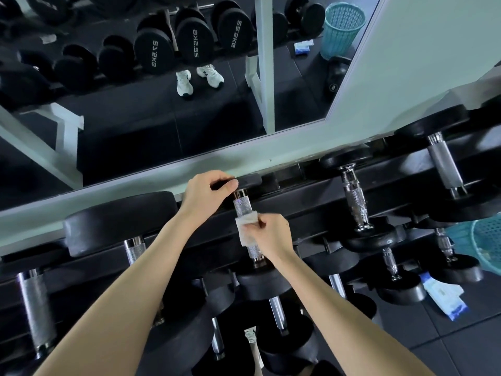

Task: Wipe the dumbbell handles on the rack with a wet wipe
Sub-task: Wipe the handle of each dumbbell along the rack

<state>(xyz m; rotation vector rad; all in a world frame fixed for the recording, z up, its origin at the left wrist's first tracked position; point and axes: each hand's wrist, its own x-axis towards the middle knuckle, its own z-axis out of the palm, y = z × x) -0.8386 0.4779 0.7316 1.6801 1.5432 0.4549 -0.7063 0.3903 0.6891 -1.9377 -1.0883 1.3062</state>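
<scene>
Wipe pinched between right hand fingers, pressed against dumbbell handle. Left hand fingers curled round weight end just beyond. Rack beneath both.

Right hand presses wet wipe round dumbbell handle; left hand seemingly grips its far head.

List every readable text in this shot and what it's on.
"22.5kg", mirror-reversed: middle dumbbell end and right dumbbell end in the mirror.
"27.5kg", second digit unsure: left dumbbell end beside them.
"8": kettlebell in the mirror.
Wipe packet print: too small to read.
</scene>
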